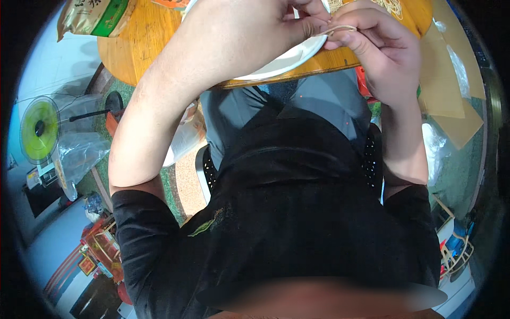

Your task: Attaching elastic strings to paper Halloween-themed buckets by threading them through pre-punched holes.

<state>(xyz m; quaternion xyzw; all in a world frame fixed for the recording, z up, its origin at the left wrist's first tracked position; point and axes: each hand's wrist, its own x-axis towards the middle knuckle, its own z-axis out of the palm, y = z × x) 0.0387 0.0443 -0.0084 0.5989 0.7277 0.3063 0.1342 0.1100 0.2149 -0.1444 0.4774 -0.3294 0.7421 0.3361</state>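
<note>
At the upper edge of the view, my left hand (265,29) and my right hand (383,50) meet over the rim of a white plate (276,68). Between the fingertips of both hands is a thin beige strand (344,27), bent into a small loop near my right thumb. My left fingers pinch one part of it, partly hidden behind the hand. The right thumb and forefinger are closed on the other part. A small heap of similar beige strands (392,7) lies on the wooden table (141,56) beyond my right hand.
A green and beige package (101,16) lies at the table's far left. Below stand a green-bladed fan (40,127) with clear plastic bags (79,151) beside it. Flattened cardboard (441,80) is on the right. My legs (329,103) are close under the table edge.
</note>
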